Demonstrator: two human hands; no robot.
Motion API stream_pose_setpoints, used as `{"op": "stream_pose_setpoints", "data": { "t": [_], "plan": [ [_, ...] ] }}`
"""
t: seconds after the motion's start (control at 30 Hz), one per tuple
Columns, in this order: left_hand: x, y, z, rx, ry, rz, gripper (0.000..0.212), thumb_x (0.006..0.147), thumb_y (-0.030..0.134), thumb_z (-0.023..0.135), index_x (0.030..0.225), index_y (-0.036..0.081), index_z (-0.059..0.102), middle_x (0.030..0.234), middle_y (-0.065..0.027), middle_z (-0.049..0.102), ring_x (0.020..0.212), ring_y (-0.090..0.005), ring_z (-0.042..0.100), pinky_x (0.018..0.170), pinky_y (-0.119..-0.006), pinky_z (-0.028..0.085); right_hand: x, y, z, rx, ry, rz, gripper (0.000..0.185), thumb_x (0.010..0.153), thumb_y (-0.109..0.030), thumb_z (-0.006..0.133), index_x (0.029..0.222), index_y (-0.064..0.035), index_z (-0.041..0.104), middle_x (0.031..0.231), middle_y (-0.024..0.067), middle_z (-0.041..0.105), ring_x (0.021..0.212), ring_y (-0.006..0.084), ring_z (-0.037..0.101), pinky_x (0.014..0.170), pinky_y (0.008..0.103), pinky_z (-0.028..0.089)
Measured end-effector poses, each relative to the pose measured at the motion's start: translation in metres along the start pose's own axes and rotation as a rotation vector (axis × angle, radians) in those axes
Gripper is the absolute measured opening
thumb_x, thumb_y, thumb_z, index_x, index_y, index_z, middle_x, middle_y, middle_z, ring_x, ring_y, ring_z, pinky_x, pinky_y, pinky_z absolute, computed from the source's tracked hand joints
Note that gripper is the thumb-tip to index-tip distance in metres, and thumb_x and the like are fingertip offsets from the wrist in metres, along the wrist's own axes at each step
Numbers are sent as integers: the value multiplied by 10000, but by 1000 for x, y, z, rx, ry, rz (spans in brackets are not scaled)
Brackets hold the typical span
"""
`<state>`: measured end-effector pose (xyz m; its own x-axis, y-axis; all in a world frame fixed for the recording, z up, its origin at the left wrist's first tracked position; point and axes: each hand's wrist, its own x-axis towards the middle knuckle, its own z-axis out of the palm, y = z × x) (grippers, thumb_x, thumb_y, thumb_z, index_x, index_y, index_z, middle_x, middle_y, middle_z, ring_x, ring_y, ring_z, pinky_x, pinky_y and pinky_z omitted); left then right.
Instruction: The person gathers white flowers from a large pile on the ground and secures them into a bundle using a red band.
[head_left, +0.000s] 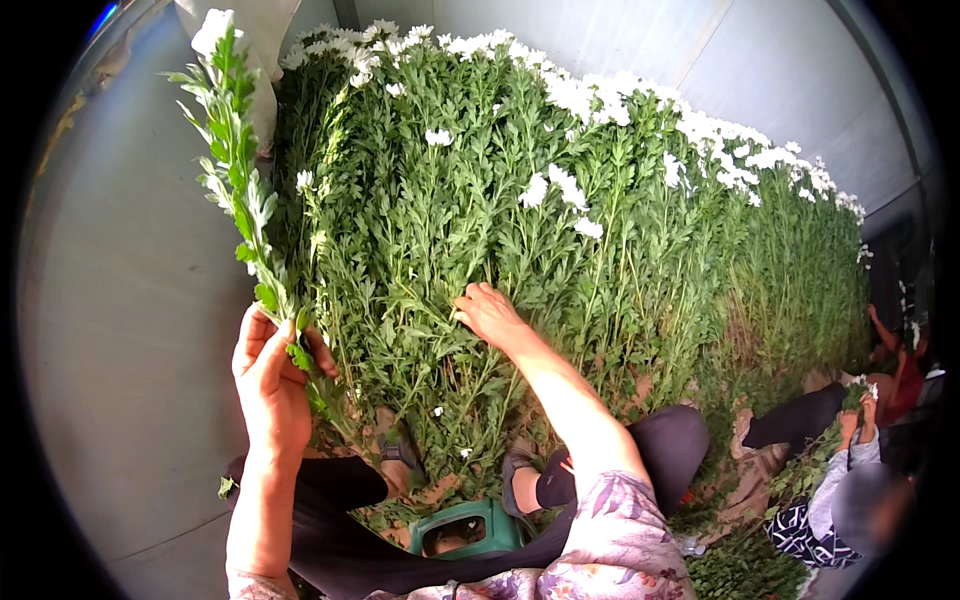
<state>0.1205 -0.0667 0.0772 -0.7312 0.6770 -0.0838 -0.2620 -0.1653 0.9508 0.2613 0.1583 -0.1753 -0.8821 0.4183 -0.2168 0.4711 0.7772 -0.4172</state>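
Note:
My left hand (277, 375) holds a long leafy stem of white chrysanthemum (238, 180) by its lower part. The stem leans up and to the left, its white bloom near the top of the view. My right hand (489, 313) reaches into a big heap of cut white chrysanthemums (450, 195). Its fingertips are among the leaves, and whether they grip a stem cannot be made out. Most blooms lie along the heap's far edge, and the stems point towards me.
A green plastic stool (495, 529) stands between my legs. Grey panels (142, 330) rise at the left and behind the heap. At the lower right, a co-worker (832, 510) sits holding flowers; another person (904, 382) is beyond. Stripped leaves (742, 577) litter the ground.

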Motion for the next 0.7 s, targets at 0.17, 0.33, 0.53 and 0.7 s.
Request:
{"op": "stream_pose_setpoints", "data": {
  "t": [0.17,0.33,0.53,0.7],
  "plan": [
    [-7,-30,-17,-51,134,-189,288,780,20,469,1059,71,521,893,-73,599,703,-190,590,660,-315,507,-30,40,3,-248,164,304,281,889,-303,597,1025,-60,640,1051,137,574,1024,271,559,876,461,472],
    [8,-46,-30,-161,117,-184,306,777,0,439,1067,73,502,886,-91,583,636,-154,503,554,-285,433,-37,26,-11,-62,236,223,302,849,-134,624,1142,-72,583,1078,154,571,1031,284,571,873,486,504],
    [42,-44,-34,-118,124,-198,318,800,-8,433,1103,64,499,864,-89,586,603,-133,484,512,-254,402,3,-18,-4,-20,417,306,352,887,-234,639,1146,-82,455,987,152,544,621,232,555,629,431,514],
    [47,-50,-15,-129,51,-224,236,823,42,515,1058,68,511,862,-81,588,602,-130,491,514,-263,399,-25,53,10,140,594,870,430,822,-332,717,1078,-65,497,1000,158,622,844,307,644,728,445,507]
  ]
}}
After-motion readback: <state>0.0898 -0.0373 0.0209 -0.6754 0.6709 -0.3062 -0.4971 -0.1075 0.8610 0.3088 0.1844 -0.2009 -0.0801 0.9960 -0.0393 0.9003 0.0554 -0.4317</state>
